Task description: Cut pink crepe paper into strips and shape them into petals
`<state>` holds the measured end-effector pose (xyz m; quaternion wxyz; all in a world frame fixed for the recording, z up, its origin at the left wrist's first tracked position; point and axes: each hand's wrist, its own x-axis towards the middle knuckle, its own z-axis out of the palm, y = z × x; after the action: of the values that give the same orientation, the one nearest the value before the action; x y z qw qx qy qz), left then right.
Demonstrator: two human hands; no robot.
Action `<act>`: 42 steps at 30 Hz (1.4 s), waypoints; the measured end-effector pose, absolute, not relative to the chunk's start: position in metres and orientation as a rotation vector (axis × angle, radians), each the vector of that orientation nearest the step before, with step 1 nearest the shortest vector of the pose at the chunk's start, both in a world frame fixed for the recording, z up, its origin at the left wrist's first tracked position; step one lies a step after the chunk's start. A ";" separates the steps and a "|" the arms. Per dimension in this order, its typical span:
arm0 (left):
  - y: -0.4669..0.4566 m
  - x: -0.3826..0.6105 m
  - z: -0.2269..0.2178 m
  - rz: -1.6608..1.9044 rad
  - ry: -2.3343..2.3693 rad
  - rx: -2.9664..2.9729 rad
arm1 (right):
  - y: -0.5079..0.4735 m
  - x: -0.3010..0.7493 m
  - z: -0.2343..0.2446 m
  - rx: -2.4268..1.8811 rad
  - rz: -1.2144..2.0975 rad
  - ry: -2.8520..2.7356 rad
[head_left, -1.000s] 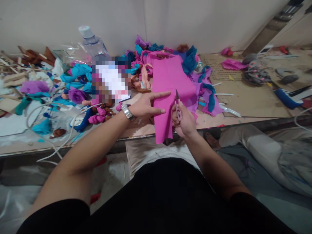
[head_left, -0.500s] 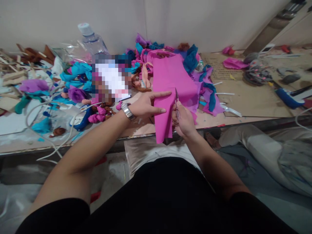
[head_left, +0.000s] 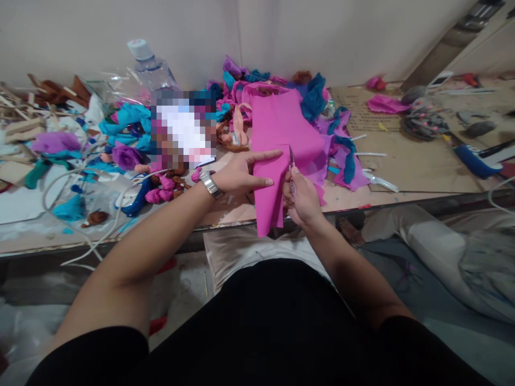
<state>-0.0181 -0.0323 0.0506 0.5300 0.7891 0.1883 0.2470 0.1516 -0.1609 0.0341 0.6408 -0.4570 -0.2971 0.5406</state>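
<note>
From where I stand, the pink sheet [head_left: 281, 120] lies over the near edge of the workbench [head_left: 341, 199], its lower end hanging down past it. The right hand [head_left: 302, 197] is closed around small scissors [head_left: 292, 156], their blades at the sheet. The left hand [head_left: 235, 176] presses on it with thumb and forefinger spread wide. Crumpled teal paper [head_left: 314, 99] sits beyond it, and a clear bottle [head_left: 156, 74] stands to the left by the wall.

In the middle of the frame are one left hand [head_left: 235, 176], one right hand [head_left: 304, 199], one pair of scissors [head_left: 292, 160] and one big pink sheet [head_left: 279, 120]. The upper left has one bottle [head_left: 155, 74]. One watch [head_left: 211, 184] is near the middle.
</note>
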 end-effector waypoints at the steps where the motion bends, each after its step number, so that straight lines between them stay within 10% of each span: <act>1: -0.033 -0.018 0.051 0.587 0.451 1.881 | -0.161 0.152 0.034 -1.034 1.233 -0.676; 42: -0.034 -0.015 0.060 0.556 0.322 1.930 | -0.159 0.154 0.032 -1.058 1.181 -0.608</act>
<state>-0.0147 -0.0337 0.0595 0.5260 0.8070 0.1345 0.2323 0.1541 -0.1590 0.0318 0.6607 -0.4677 -0.2688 0.5220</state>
